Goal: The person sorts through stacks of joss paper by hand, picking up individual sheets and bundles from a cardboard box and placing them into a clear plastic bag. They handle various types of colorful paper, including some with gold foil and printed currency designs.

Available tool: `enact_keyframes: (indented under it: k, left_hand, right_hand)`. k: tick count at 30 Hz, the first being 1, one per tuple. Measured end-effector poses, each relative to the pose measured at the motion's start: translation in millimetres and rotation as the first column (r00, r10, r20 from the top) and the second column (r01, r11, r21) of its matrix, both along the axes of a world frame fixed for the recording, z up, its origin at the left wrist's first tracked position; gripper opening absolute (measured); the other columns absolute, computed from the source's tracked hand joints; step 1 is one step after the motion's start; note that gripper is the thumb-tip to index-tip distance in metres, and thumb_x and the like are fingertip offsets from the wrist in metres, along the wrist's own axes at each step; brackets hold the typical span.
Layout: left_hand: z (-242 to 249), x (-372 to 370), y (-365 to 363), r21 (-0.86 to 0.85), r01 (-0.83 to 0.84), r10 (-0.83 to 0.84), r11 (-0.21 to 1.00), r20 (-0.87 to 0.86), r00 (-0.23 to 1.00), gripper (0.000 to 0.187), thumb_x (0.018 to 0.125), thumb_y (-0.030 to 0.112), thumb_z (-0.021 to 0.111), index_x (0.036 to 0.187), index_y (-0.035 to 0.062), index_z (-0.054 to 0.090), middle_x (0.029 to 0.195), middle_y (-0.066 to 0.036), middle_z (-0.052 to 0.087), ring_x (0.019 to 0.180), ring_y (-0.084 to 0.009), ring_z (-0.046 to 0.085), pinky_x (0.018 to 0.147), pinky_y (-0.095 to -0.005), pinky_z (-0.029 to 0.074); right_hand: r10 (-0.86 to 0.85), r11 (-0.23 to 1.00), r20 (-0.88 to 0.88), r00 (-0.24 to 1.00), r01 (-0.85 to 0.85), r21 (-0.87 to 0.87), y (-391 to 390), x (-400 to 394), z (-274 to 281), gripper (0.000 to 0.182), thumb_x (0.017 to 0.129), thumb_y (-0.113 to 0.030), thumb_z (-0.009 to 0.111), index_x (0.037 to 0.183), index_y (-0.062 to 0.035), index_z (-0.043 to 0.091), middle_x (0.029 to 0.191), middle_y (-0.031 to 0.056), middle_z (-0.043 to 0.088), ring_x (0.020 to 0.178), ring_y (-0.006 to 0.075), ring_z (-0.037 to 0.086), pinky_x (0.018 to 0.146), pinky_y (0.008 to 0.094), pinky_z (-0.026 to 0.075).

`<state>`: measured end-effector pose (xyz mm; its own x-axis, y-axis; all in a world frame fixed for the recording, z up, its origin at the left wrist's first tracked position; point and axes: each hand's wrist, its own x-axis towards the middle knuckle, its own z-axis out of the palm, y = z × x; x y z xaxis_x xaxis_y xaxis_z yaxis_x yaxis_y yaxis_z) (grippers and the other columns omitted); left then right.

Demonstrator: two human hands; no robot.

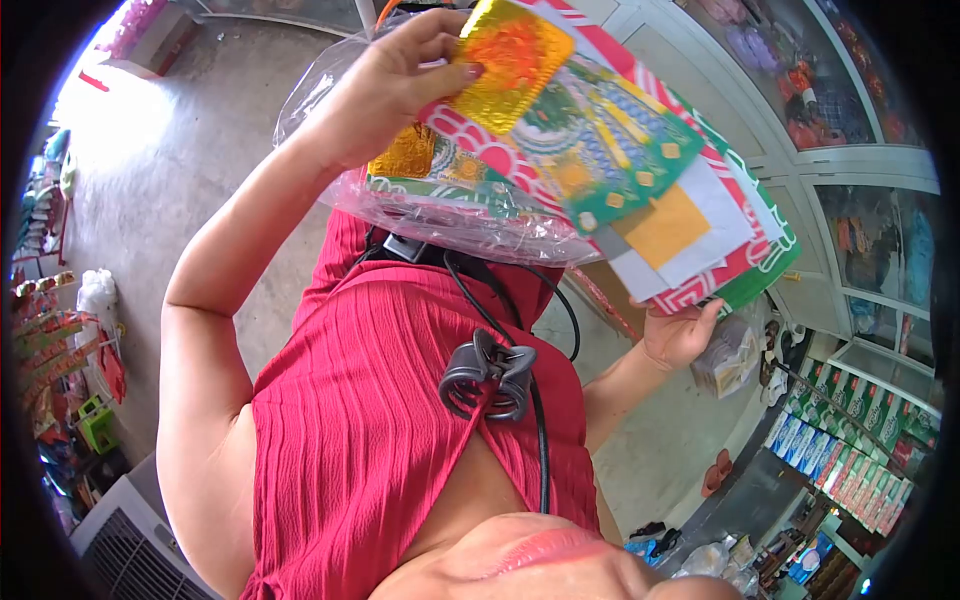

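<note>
My left hand (415,75) is closed in a pinch, the thumb over the edge of a shiny gold-and-red foil paper (510,65). Fanned out beside it is a stack of joss papers (610,140), printed pink, green and blue, with white sheets and a tan square (662,228). My right hand (680,335) grips the stack's lower right edge from beneath; some of its fingers are hidden. Under the stack, a clear plastic bag (470,225) holds another packet with a gold foil square (405,152).
Glass-fronted cabinets (870,240) stand on the right, with rows of boxed goods (840,430) below. Hanging packets (60,350) and a grey vented appliance (130,540) are on the left. A wrapped bundle (728,355) lies on the concrete floor (190,150). A black cable (540,430) hangs down my front.
</note>
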<state>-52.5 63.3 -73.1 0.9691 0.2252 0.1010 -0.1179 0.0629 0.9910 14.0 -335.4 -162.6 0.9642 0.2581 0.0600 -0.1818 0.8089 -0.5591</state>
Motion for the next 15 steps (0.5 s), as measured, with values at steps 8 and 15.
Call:
enact_keyframes:
  k: [8, 15]
  left_hand:
    - [-4.1, -60.5, 47.3, 0.100, -0.142, 0.173, 0.985, -0.499, 0.849, 0.039, 0.092, 0.010, 0.057, 0.127, -0.0018, 0.045, 0.109, -0.013, 0.063, 0.088, -0.0133, 0.064, 0.073, -0.0258, 0.056]
    - [-8.6, -78.2, 63.8, 0.195, -0.310, 0.356, 0.930, -0.284, 0.890, 0.043, 0.093, 0.005, 0.049, 0.134, -0.0021, 0.038, 0.114, -0.014, 0.061, 0.097, -0.0155, 0.063, 0.079, -0.0264, 0.054]
  right_hand:
    - [0.016, 1.000, 0.476, 0.880, -0.025, 0.014, -47.9, 11.6, 13.6, 0.057, 0.099, -0.041, 0.035, 0.137, 0.0020, 0.038, 0.119, 0.0276, 0.058, 0.099, 0.0406, 0.063, 0.060, 0.0481, 0.057]
    - [-0.111, 0.991, 0.518, 0.848, 0.056, 0.119, -70.7, -0.5, 25.7, 0.051, 0.101, -0.038, 0.027, 0.138, -0.0040, 0.037, 0.123, 0.0220, 0.056, 0.089, 0.0339, 0.063, 0.061, 0.0479, 0.059]
